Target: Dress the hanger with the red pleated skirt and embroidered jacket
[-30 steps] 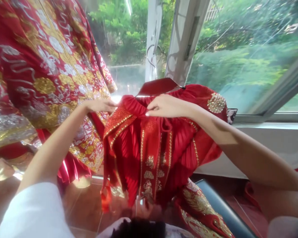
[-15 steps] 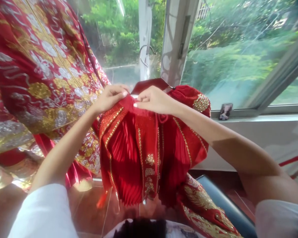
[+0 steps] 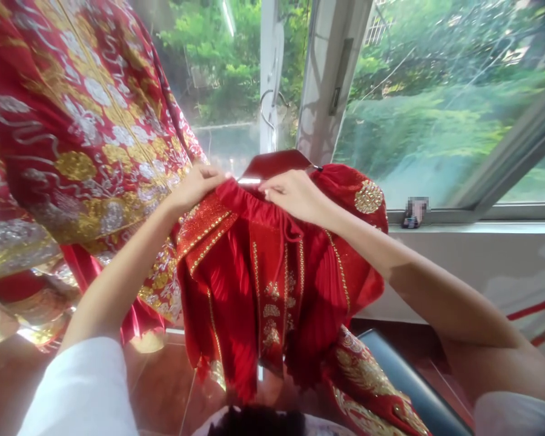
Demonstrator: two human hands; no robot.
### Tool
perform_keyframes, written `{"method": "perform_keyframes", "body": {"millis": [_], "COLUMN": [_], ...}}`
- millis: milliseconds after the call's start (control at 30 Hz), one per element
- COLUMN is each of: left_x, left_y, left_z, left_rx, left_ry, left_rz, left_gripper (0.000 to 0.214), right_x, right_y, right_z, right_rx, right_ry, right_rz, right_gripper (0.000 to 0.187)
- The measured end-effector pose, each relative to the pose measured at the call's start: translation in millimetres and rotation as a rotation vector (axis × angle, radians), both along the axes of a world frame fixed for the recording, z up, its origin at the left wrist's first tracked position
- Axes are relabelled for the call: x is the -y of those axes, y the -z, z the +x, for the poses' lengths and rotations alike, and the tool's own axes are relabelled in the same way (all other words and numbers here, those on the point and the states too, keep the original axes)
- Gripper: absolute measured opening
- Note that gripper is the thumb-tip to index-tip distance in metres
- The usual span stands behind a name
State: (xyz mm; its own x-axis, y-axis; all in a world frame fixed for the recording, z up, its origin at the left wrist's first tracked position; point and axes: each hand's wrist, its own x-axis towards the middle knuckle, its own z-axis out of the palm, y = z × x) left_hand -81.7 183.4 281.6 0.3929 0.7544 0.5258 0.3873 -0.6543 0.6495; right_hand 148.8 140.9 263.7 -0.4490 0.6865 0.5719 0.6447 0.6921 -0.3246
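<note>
A red pleated skirt (image 3: 234,297) with gold beaded trim hangs in front of me, its gathered waistband (image 3: 249,204) at the top. My left hand (image 3: 197,186) is closed on the waistband's left end, thumb and fingers pinched together. Nearer the middle, my right hand (image 3: 295,194) pinches the same band, fingers curled. A thin red drawstring (image 3: 284,242) dangles below the right hand. Behind the band is a clothes hanger (image 3: 269,115), its metal hook showing; a small clip grips the cloth at the right.
A large red gown (image 3: 86,121) with gold and silver embroidery hangs at the left. Windows (image 3: 436,109) stand behind, with a small pictured item (image 3: 413,215) on the sill. A dark padded bench (image 3: 404,369) and embroidered red cloth (image 3: 367,375) lie low right.
My right hand has shifted slightly right along the waistband, and the stretch between my hands is wider. The skirt's lower panels have swung and folded a little. The view has tilted slightly.
</note>
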Motion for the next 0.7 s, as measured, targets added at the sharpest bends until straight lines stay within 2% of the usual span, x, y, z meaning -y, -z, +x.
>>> {"method": "perform_keyframes", "body": {"millis": [167,300,367,500,600,667,700], "left_x": [4.7,-5.4,-12.0,-17.3,-6.8,4.6,9.9], "left_y": [-2.2,-3.8,-4.1,-0.3,8.2,17.1,22.1], "left_z": [10.9,16.0,17.1,19.9,23.7,26.0,26.8], "left_rx": [0.099,-0.006,-0.019,-0.006,-0.034,-0.095,-0.146], "left_ry": [-0.171,-0.329,-0.338,-0.26,-0.289,-0.336,-0.352], "left_rz": [0.143,0.037,-0.029,-0.061,0.156,0.336,0.373], "left_gripper": [0.036,0.024,0.019,0.025,0.032,0.031,0.029], "right_x": [-6.7,-7.8,-8.8,-12.1,-13.2,-12.8,-12.7], "right_y": [12.2,19.9,19.4,12.6,9.9,10.5,11.1], "right_z": [-18.9,-28.9,-32.1,-38.2,-38.9,-34.3,-29.8], "right_rx": [-0.046,-0.007,0.053,0.169,0.22,0.25,0.265], "right_ry": [0.075,0.171,0.23,0.271,0.347,0.413,0.441], "right_rz": [0.12,0.138,0.145,0.145,0.139,0.144,0.149], "right_gripper": [0.029,0.034,0.034,0.031,0.03,0.033,0.035]}}
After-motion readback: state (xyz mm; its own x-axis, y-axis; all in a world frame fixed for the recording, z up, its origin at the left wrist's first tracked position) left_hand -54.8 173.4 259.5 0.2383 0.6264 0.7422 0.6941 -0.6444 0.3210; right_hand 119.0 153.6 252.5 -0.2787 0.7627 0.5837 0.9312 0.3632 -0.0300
